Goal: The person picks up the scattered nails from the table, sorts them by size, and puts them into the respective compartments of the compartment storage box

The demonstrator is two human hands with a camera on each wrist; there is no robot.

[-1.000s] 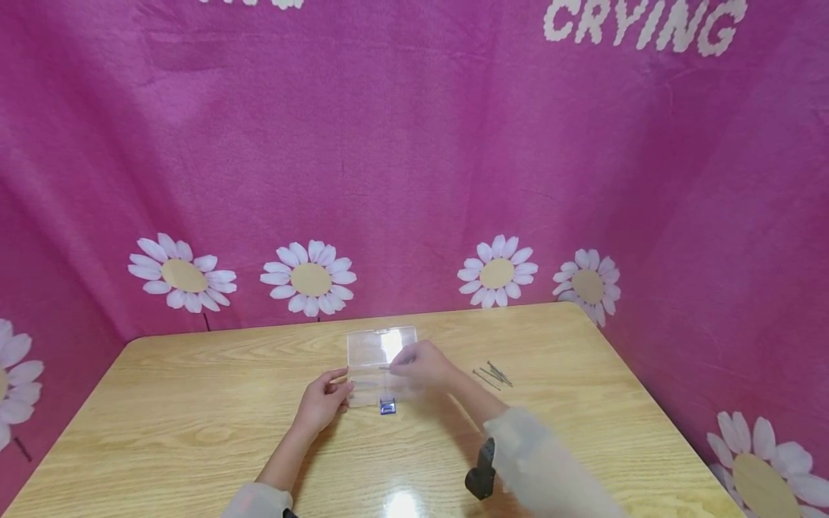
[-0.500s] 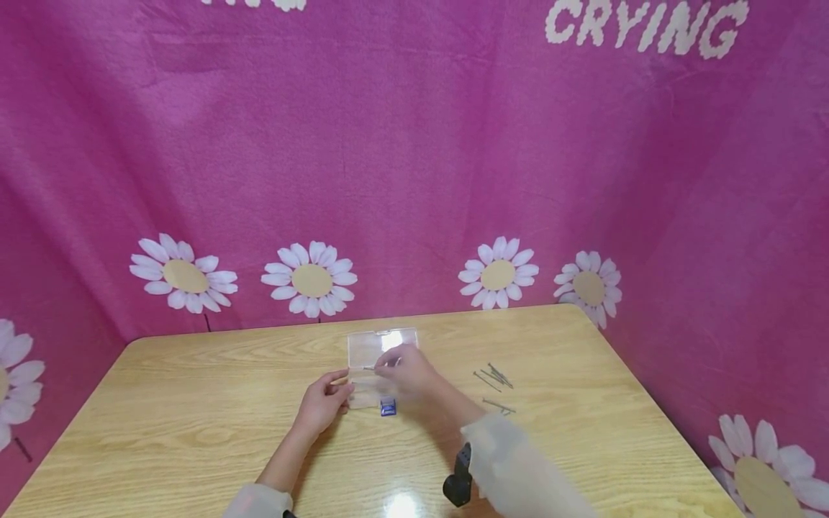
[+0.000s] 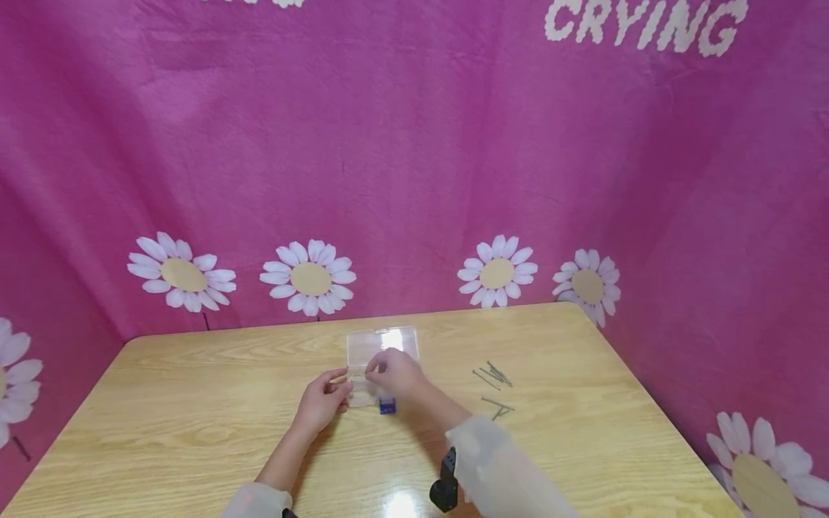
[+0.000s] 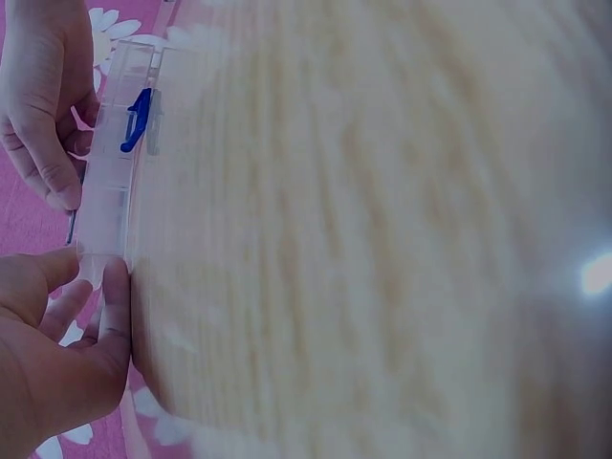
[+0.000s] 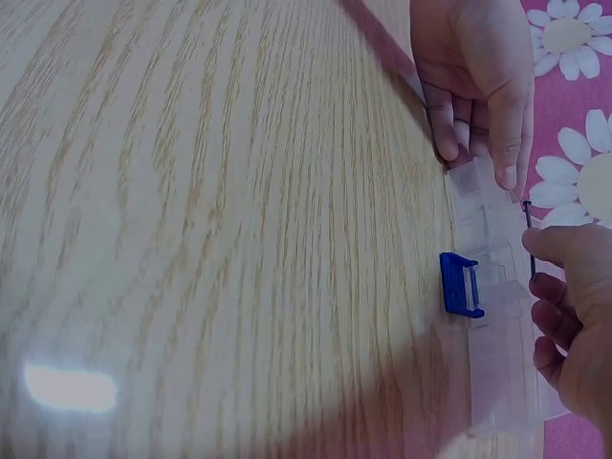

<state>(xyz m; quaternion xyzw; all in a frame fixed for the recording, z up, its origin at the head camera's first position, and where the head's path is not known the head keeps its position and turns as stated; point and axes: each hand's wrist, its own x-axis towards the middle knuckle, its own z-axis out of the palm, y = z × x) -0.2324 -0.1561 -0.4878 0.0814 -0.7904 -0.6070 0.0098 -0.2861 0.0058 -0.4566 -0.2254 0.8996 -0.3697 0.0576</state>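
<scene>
At the left, the left end of the clear box is gripped between thumb and fingers by the left hand; the open lid is seen along the far side. Just to the right, a slim metal fastener is pinched narrowly in the fingertips of the right hand. Its head is pointed toward the left hand, and its long axis is lined up with the box's long side, at the back part; whether the box is touched by it cannot be told. At the box's front, a blue latch is seen. Farther right, well apart, loose fasteners are scattered on the tabletop. No brand can be read; on the pink cloth, letters at upper left are cut off, and "CRYING" is read at upper right.
</scene>
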